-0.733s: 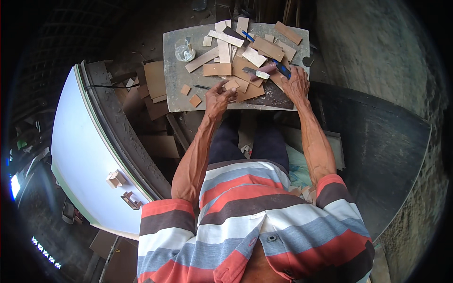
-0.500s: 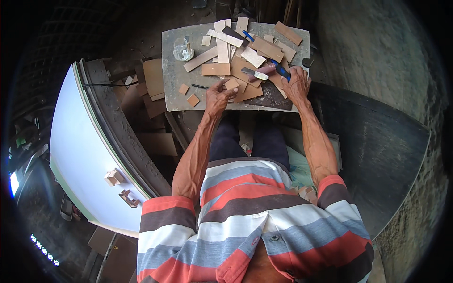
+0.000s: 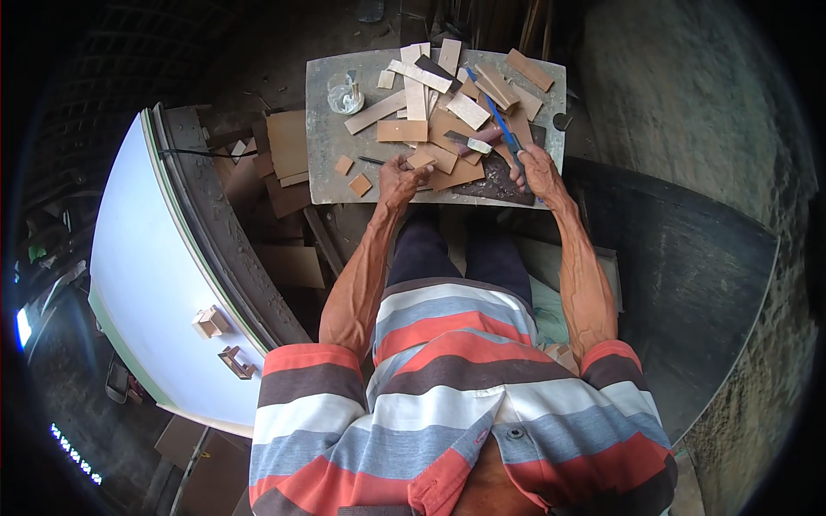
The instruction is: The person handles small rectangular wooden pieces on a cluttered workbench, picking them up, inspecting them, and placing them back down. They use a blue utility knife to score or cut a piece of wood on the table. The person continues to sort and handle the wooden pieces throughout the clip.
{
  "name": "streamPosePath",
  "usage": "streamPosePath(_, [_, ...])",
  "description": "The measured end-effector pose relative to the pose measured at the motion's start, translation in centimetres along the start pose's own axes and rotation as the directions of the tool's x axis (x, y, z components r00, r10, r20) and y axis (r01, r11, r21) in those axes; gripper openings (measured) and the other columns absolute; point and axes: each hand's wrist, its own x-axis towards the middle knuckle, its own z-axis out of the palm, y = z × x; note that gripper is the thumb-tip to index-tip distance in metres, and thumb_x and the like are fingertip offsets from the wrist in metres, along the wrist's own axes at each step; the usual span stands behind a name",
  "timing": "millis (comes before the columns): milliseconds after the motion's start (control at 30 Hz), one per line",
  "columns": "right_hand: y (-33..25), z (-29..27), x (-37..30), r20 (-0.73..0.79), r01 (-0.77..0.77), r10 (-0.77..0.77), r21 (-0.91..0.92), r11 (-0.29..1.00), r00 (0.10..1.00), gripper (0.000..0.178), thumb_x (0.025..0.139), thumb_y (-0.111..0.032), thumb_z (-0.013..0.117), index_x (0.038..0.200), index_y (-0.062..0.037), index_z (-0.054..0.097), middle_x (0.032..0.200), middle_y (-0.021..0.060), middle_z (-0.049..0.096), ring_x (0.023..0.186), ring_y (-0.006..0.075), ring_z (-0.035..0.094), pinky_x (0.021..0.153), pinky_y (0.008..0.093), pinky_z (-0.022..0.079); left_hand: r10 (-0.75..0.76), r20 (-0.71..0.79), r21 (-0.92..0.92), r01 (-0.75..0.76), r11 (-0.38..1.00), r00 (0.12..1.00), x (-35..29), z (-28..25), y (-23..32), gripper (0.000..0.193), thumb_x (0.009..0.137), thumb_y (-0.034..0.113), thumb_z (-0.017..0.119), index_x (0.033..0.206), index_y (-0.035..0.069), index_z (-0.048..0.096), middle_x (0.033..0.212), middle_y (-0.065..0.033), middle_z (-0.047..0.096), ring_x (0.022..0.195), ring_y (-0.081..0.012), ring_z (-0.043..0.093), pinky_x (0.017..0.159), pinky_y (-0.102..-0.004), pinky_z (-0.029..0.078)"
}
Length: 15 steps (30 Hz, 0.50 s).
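Note:
Between the fingertips of my left hand [image 3: 398, 181] is a small square piece of wood [image 3: 421, 160], held over the near edge of the worktable [image 3: 331, 138]. My right hand [image 3: 540, 172] is closed around the handle of a long, thin blue hacksaw [image 3: 492, 107], which points away from me over the wood pile. Its blade is too fine to make out. Two small wood squares [image 3: 343, 164] [image 3: 360, 185] and a dark pen-like stick [image 3: 371, 160] lie beside my left hand. A tool with a dull pink handle [image 3: 489, 135] rests among the wood strips [image 3: 402, 131].
A glass jar [image 3: 346, 97] stands at the table's far left. Left of me, a white panel [image 3: 163, 275] carries two small wooden box shapes [image 3: 209, 322] [image 3: 236, 362]. A dark board [image 3: 688, 267] leans at the right beside a rough wall [image 3: 688, 86].
My right hand has lifted the blue hacksaw from under a wood strip and drawn it toward me; that strip has shifted. My left hand keeps its wood square. The view has moved slightly.

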Motion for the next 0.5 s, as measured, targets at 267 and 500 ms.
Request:
streamPosePath(267, [0.7, 3.1, -5.0, -0.03, 0.071, -0.068, 0.095, 0.993, 0.997, 0.028, 0.09, -0.027, 0.063, 0.085, 0.0009, 0.06, 0.066, 0.0079, 0.057, 0.057, 0.0174, 0.054, 0.055, 0.0342, 0.047, 0.001, 0.052, 0.043, -0.004, 0.999, 0.999, -0.2, -0.7, 0.2, 0.045, 0.077, 0.003, 0.077, 0.118, -0.002, 0.057, 0.096, -0.008, 0.07, 0.081, -0.0144, 0.067, 0.069, -0.0272, 0.053])
streamPosePath(500, [-0.4, 11.7, -4.6, -0.21, 0.062, -0.034, 0.13, 0.99, 0.977, 0.03, 0.084, -0.027, 0.074, 0.086, 0.0002, 0.061, 0.063, 0.0052, 0.054, 0.055, 0.0173, 0.05, 0.055, 0.0362, 0.043, 0.106, 0.288, -0.05, -0.096, 0.994, 0.952, -3.1, 0.2, 1.4, 0.047, 0.078, -0.004, 0.075, 0.121, -0.004, 0.056, 0.106, -0.0115, 0.068, 0.092, -0.0152, 0.067, 0.078, -0.0278, 0.056])
